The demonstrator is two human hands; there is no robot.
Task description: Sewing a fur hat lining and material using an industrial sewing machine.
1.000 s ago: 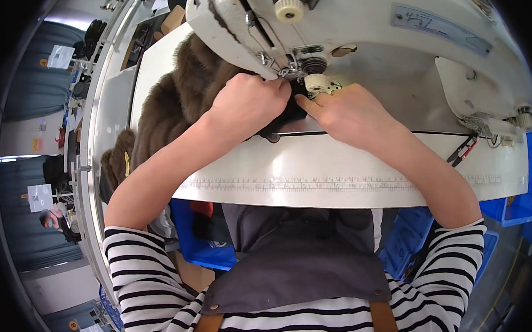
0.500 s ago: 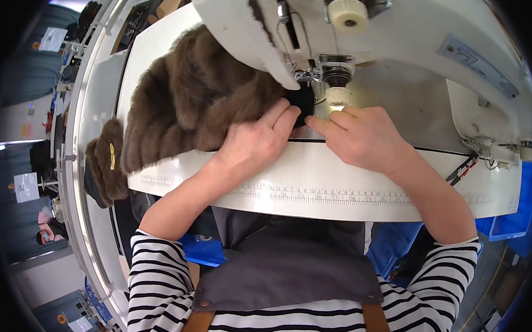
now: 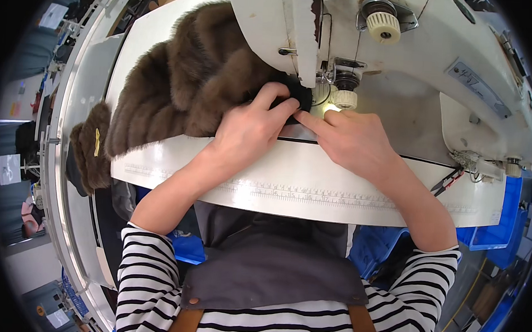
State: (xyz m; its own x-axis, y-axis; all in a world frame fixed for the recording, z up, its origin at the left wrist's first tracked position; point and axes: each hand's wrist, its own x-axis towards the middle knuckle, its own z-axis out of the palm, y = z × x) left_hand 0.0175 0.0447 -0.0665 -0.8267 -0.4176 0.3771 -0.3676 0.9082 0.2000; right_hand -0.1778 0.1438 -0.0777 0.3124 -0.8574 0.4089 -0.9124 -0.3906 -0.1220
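Observation:
A brown fur piece with a black fabric edge lies bunched on the sewing machine's bed. Its black edge runs up to the needle area, under the machine head. My left hand has its fingers bent and closed on the black fabric, beside the fur. From the other side, my right hand reaches in with curled fingers. Its index fingertip meets the fabric's near edge, close to my left fingertips; its thumb is hidden. The exact stitching point is partly covered by the machine head.
A printed ruler runs along the white table's near edge. Thread snips with red on the handles lie at the right. A smaller brown fur piece with a yellow strip sits at the left. Blue bins stand below right.
My left index finger has bent up higher on the black fabric. My right fingertip has come closer to the left fingers. The whole view has shifted slightly.

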